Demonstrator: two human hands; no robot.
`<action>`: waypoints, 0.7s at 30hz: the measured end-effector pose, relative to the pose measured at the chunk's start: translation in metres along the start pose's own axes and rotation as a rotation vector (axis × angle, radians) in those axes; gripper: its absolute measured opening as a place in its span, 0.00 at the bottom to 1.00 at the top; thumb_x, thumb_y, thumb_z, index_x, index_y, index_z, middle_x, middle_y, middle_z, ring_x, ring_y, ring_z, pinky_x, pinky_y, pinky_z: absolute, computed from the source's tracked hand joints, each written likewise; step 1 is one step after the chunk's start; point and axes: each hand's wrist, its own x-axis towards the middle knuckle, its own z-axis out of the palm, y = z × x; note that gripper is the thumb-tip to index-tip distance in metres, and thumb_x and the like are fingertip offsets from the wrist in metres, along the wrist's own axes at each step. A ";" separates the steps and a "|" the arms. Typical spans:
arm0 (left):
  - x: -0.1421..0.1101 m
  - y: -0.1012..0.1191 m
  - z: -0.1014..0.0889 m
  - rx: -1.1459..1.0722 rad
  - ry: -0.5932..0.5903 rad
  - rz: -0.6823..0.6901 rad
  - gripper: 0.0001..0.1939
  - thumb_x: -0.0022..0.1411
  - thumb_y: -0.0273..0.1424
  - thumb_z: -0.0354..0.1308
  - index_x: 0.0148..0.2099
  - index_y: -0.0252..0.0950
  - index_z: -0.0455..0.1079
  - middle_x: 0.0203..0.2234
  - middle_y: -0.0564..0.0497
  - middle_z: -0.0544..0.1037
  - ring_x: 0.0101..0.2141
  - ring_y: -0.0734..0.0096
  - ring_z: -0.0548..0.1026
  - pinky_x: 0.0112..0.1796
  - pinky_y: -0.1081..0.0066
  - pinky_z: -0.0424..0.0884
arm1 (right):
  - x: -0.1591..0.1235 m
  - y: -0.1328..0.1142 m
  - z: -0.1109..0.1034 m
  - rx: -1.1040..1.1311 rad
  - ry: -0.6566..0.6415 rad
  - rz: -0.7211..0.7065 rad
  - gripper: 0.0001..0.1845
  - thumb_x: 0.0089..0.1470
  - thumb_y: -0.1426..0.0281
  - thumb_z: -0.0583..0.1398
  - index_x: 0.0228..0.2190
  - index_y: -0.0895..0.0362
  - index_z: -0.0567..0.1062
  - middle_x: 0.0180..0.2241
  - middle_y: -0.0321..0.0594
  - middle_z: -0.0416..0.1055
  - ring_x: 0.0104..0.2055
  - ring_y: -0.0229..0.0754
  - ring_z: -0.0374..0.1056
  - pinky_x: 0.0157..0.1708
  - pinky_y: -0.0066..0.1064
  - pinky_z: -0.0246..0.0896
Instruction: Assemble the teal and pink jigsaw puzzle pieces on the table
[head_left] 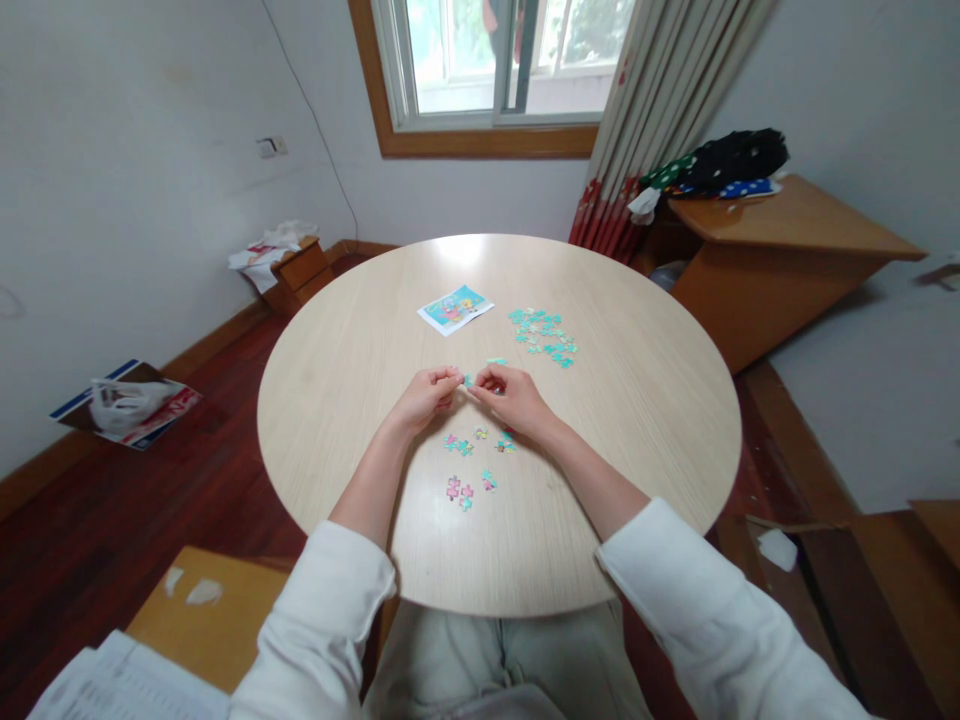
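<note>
Over the middle of the round wooden table, my left hand and my right hand meet fingertip to fingertip. Both pinch small teal jigsaw pieces held between them. Just below my hands lie a few loose pieces, and two pink and teal ones sit nearer to me. A heap of several teal pieces lies beyond my right hand. The printed reference picture rests further out, to the left of that heap.
A wooden desk with dark clothing stands at the right under a curtain. A small wooden box and a plastic bag lie on the red floor at left. Cardboard and papers sit by my left elbow.
</note>
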 end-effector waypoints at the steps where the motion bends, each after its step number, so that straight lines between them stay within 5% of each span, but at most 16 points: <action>1: 0.000 0.000 0.000 0.004 -0.007 0.002 0.13 0.48 0.33 0.66 0.24 0.31 0.65 0.11 0.61 0.56 0.14 0.86 0.52 0.19 0.76 0.46 | 0.000 0.000 0.000 -0.013 0.006 0.005 0.08 0.49 0.67 0.60 0.23 0.57 0.69 0.23 0.34 0.68 0.26 0.34 0.61 0.29 0.28 0.57; 10: -0.001 -0.001 -0.001 0.030 -0.087 -0.007 0.19 0.44 0.38 0.68 0.22 0.33 0.62 0.11 0.61 0.56 0.14 0.85 0.52 0.19 0.76 0.46 | -0.002 -0.002 -0.001 -0.110 -0.041 0.033 0.11 0.52 0.66 0.58 0.22 0.57 0.67 0.21 0.33 0.65 0.24 0.34 0.58 0.27 0.27 0.52; 21: -0.001 -0.001 0.001 0.031 -0.050 0.017 0.19 0.44 0.38 0.68 0.21 0.33 0.61 0.10 0.62 0.55 0.14 0.86 0.51 0.19 0.77 0.46 | -0.002 -0.004 -0.002 -0.146 -0.085 0.025 0.11 0.55 0.67 0.54 0.23 0.57 0.68 0.21 0.33 0.65 0.24 0.34 0.57 0.28 0.28 0.51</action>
